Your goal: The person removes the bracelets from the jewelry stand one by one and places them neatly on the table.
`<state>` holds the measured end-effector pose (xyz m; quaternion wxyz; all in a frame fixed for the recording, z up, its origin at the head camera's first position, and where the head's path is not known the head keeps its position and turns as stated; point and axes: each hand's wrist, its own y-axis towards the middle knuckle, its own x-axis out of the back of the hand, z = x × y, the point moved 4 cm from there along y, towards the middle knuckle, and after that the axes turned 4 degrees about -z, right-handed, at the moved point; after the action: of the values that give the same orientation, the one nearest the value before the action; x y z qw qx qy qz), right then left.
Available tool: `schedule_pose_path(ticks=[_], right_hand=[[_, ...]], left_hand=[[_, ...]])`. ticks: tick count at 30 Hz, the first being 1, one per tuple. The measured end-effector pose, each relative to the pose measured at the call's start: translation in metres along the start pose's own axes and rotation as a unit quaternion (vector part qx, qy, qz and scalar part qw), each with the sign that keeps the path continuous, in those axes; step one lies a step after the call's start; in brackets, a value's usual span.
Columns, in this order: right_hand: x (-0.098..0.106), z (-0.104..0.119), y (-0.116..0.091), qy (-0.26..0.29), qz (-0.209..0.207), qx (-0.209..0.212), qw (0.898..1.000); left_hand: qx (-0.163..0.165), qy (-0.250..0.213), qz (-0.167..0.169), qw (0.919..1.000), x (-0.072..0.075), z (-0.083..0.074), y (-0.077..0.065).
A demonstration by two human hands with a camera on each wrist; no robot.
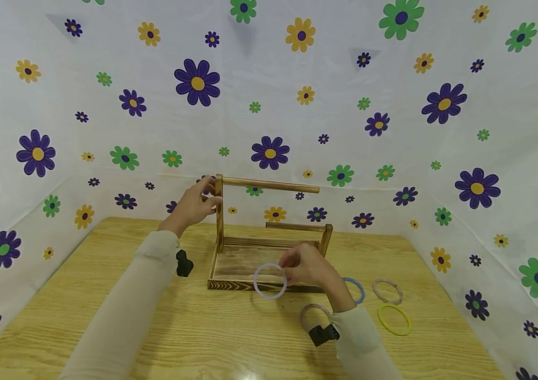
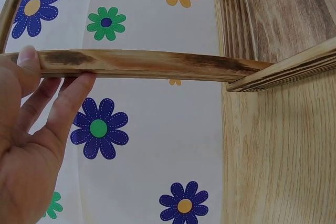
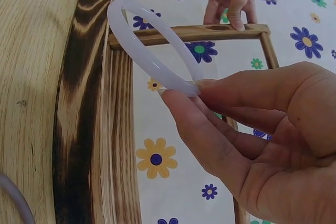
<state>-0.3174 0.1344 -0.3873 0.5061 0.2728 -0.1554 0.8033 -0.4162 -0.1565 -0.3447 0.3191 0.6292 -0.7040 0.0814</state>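
Note:
A wooden rack (image 1: 269, 285) stands on the table, with a tall post on its left bearing a long rod (image 1: 269, 184) and a shorter post on its right bearing another rod (image 1: 292, 226). My left hand (image 1: 196, 203) holds the tall post (image 2: 136, 64) near its top, thumb on one side and fingers on the other. Between thumb and fingertips my right hand (image 1: 309, 266) pinches a pale lilac bangle (image 3: 152, 59) by its edge. That bangle hangs in front of the rack's front edge in the head view, below the long rod.
To the right lie a blue bangle (image 1: 355, 289), a pinkish-beige bangle (image 1: 387, 292) and a yellow bangle (image 1: 394, 320). A greyish bangle (image 1: 313, 306) lies on the table (image 1: 230, 338) near the right wrist. A flowered sheet (image 1: 269, 121) surrounds the table at the back and sides.

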Motion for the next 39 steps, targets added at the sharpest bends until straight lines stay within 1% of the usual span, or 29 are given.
schedule_pose_path(ticks=[11, 22, 30, 39], right_hand=[[-0.0012, -0.0024, -0.0018, 0.003, 0.01, -0.006, 1.0], [-0.0042, -0.0041, -0.0033, 0.013, 0.021, -0.025, 0.999], [-0.0053, -0.0053, -0.0039, 0.015, 0.026, -0.022, 0.999], [-0.0076, -0.009, -0.0043, 0.008, 0.036, -0.023, 0.999]], left_hand=[[0.007, 0.003, 0.0, 1.0, 0.0001, -0.0008, 0.0003], [0.002, 0.002, 0.0, 1.0, 0.0001, -0.0022, -0.0004], [-0.01, 0.008, -0.001, 0.9999, 0.0006, -0.0003, -0.0014], [-0.005, 0.009, -0.002, 0.9999, 0.0004, -0.0023, -0.0014]])
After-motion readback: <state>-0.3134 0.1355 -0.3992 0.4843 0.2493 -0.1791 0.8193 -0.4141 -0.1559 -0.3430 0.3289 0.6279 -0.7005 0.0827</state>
